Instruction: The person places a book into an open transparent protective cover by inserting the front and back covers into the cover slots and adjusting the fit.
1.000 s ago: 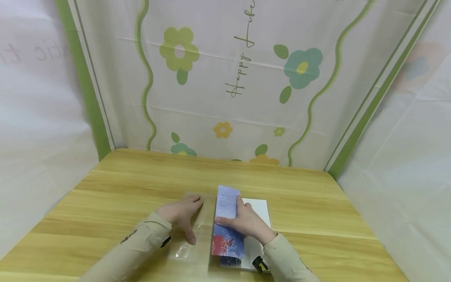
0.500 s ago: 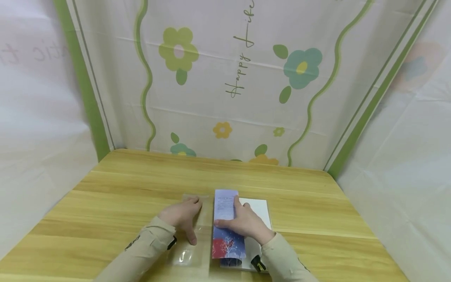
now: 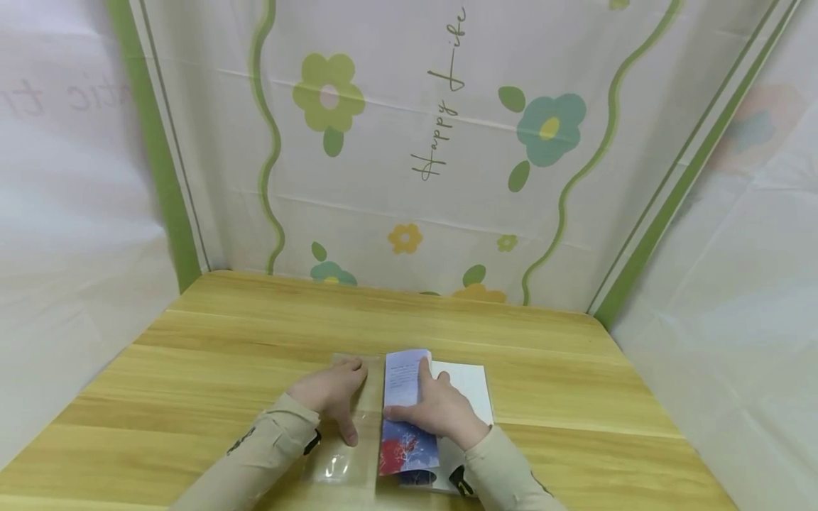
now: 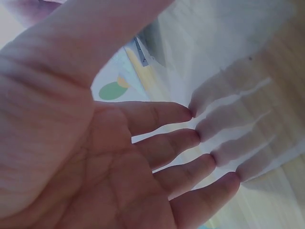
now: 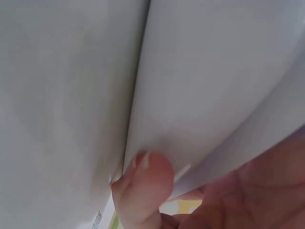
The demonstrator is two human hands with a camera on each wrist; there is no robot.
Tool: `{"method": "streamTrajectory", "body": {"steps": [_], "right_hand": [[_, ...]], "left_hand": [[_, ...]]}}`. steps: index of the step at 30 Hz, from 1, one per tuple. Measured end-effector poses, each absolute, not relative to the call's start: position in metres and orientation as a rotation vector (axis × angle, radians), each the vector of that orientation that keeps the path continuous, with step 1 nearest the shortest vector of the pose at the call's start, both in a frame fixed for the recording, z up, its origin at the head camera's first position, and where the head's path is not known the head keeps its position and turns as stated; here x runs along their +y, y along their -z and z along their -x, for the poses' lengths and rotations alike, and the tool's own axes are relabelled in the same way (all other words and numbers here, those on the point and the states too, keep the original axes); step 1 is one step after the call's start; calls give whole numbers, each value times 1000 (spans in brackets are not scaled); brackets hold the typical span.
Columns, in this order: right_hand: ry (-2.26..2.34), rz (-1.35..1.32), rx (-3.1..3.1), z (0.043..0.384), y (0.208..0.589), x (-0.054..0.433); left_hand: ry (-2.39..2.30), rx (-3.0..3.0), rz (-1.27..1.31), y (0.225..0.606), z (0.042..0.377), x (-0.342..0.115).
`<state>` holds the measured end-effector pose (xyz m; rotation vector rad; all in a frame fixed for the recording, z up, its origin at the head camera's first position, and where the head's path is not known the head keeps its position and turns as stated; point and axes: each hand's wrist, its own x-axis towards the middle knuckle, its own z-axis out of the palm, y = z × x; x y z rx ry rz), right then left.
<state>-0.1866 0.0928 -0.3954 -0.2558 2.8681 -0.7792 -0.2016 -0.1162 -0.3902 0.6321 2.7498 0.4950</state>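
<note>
My right hand [image 3: 441, 408] grips a book's blue-purple cover [image 3: 405, 394], printed with small text, a red patch and a white tree. Its thumb lies across the cover toward the left edge. Beneath and to the right shows a white page [image 3: 471, 383]. In the right wrist view, a fingertip [image 5: 147, 174] sits at the crease between a flat white sheet [image 5: 57, 95] and a curved one [image 5: 205, 71]. My left hand [image 3: 329, 394] rests on a clear plastic sheet [image 3: 339, 458] left of the book. Its straight fingers touch the film [image 4: 228, 43] in the left wrist view.
The wooden table [image 3: 192, 376] extends around the book on all sides. White curtains [image 3: 396, 156] with flowers and lettering stand behind it and along both sides. Black bands show at both sleeve cuffs.
The right hand and the cover it holds have shifted slightly left and toward the front, and the cover's top edge sits lower. My left hand stays almost still on the plastic sheet.
</note>
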Motion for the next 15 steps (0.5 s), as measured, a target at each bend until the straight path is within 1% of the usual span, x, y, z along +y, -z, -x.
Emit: {"method": "streamTrajectory", "body": {"steps": [6, 15], "right_hand": [[681, 286, 2920, 187, 397, 90], [685, 308, 2903, 189, 396, 88]], "left_hand": [[-503, 2748, -629, 392, 202, -116], [-500, 2746, -635, 393, 203, -117]]}}
